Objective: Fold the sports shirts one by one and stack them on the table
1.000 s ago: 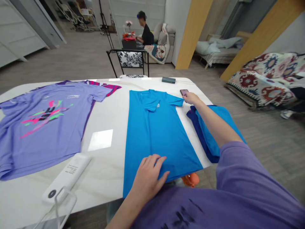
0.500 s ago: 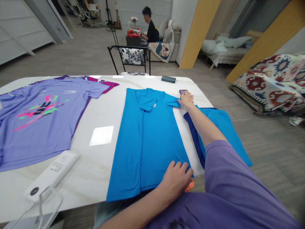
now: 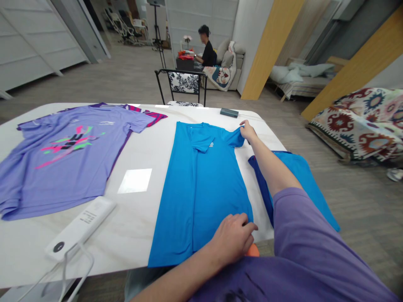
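A blue T-shirt (image 3: 217, 188) lies on the white table, its left side folded inward so that one sleeve rests across the chest. My right hand (image 3: 248, 131) pinches the end of the other sleeve, at the shirt's far right, and lifts it slightly. Close to my body, my left hand (image 3: 234, 235) is closed on the lower right corner of the same shirt at the hem; its fingertips are partly hidden. Under my right forearm lies a second blue garment (image 3: 299, 172) with a dark navy part, hanging over the table's right edge.
A lilac T-shirt (image 3: 75, 163) with a bright print covers the table's left, over a purple and pink garment (image 3: 154, 117). A white power strip (image 3: 82, 226) with cables lies near the front. A dark box (image 3: 229, 113) sits far back. Beyond are a chair (image 3: 184, 84) and a seated person (image 3: 208, 52).
My right hand has closed on the sleeve and raised it a little. My left hand stays at the hem, fingers drawn in more. The view has shifted slightly.
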